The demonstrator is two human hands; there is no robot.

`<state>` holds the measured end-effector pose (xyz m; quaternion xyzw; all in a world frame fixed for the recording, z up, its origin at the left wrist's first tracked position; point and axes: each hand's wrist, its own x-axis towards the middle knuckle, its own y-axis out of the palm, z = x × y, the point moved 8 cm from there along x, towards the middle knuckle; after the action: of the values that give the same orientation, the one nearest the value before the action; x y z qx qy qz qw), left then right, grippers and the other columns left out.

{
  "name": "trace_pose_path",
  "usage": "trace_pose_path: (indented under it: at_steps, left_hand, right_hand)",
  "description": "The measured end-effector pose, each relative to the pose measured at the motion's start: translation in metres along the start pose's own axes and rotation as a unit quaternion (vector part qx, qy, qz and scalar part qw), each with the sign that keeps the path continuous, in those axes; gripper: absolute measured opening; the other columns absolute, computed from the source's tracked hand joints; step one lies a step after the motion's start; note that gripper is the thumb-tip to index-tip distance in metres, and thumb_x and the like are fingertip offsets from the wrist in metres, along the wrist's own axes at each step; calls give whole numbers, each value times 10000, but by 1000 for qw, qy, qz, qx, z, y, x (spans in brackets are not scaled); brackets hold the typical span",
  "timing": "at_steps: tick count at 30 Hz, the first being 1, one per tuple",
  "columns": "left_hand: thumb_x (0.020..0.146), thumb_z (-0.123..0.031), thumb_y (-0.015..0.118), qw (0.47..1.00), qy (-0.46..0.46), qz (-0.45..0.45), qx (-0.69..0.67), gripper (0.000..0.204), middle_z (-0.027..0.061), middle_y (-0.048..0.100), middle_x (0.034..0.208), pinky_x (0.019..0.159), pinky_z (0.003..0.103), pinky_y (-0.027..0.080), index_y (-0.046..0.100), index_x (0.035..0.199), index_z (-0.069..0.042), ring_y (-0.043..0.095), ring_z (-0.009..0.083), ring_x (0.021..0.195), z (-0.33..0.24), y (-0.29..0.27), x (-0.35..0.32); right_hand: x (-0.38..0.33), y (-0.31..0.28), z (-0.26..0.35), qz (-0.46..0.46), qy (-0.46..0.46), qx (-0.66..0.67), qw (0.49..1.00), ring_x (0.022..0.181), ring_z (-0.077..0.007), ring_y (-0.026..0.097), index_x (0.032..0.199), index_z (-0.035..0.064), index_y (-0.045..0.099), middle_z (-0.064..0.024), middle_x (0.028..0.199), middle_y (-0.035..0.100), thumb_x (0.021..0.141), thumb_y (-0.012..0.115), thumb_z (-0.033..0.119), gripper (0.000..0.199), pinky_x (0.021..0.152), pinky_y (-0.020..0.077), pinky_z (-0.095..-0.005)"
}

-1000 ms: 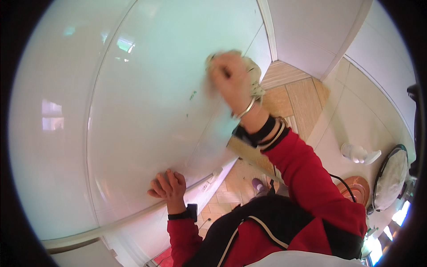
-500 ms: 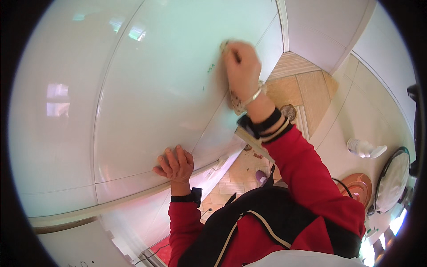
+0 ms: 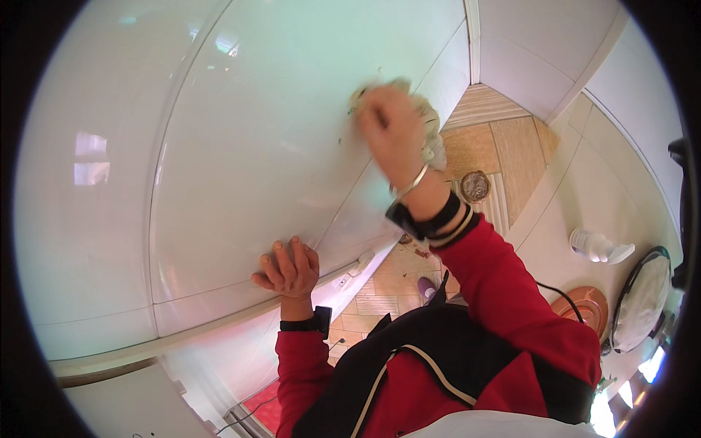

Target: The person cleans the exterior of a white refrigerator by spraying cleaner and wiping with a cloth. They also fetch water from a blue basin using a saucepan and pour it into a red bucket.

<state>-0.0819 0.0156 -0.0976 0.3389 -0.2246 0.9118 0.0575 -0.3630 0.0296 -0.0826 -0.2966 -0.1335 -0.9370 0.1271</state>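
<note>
My right hand [image 3: 393, 131] is closed around a pale, stained cloth [image 3: 432, 135] and presses it to the glossy white tiled wall [image 3: 255, 160]. The hand is a little blurred. Some of the cloth shows beyond my fingertips, and a loose part hangs out on the right side of my hand. Small green marks [image 3: 352, 111] show on the tile by the fingertips, partly covered by the hand. Lower down, my left hand [image 3: 290, 267] rests on the same wall with its fingers spread, holding nothing.
A ledge edge [image 3: 212, 321] runs below the tiles. To the right, a white pump bottle [image 3: 593, 245] stands near a reddish-brown round lid or board [image 3: 588, 306] and a round, pale-covered object [image 3: 642, 299]. A round brownish object [image 3: 475, 187] is on the wood-patterned floor [image 3: 522, 146].
My right hand has shifted slightly down the wall, over part of the green marks. The cloth's loose part has swung from below the wrist to the hand's right side. My left hand stays put.
</note>
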Motion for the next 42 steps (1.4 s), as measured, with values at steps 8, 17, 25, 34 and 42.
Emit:
trace_pose_path:
  at_steps: [8,17,25,34,42]
  left_hand:
    - [760,-227,533,1000,0,16,0,211,81,462,1157,1024,535,115,599,947,-158,331,333,1159,1,2,-1]
    - [749,-222,545,1000,-3,-1,-5,212,72,483,1133,1031,526,112,604,945,-167,345,331,1165,1,2,-3]
    - [750,-216,545,1000,-7,1,-5,210,62,491,1146,1038,524,110,608,946,-173,344,324,1175,0,2,-3]
    - [751,-211,541,1000,-8,-5,-7,200,57,490,1150,1039,522,113,612,936,-183,353,313,1172,1,0,-2]
    - [748,-207,524,1000,-11,-11,-4,176,50,490,1132,1042,520,106,605,903,-192,358,309,1165,1,1,-2]
  right_hand:
    - [13,-9,-17,-39,63,-45,996,719,-287,574,800,31,594,-134,810,591,721,599,41,80,625,473,-316]
    - [2,-4,-15,-26,35,-18,999,682,-193,564,831,21,586,-97,793,582,724,623,18,114,598,459,-266]
    - [-6,-3,-8,-5,47,-51,998,639,-275,556,790,51,564,-107,797,580,690,612,26,114,540,461,-331]
    - [-14,10,1,69,-68,-87,991,661,-252,554,817,42,561,-100,787,567,731,618,50,103,596,453,-305]
    - [-15,12,-11,98,2,-42,994,618,-166,528,793,23,566,-78,747,556,730,661,76,126,574,443,-262]
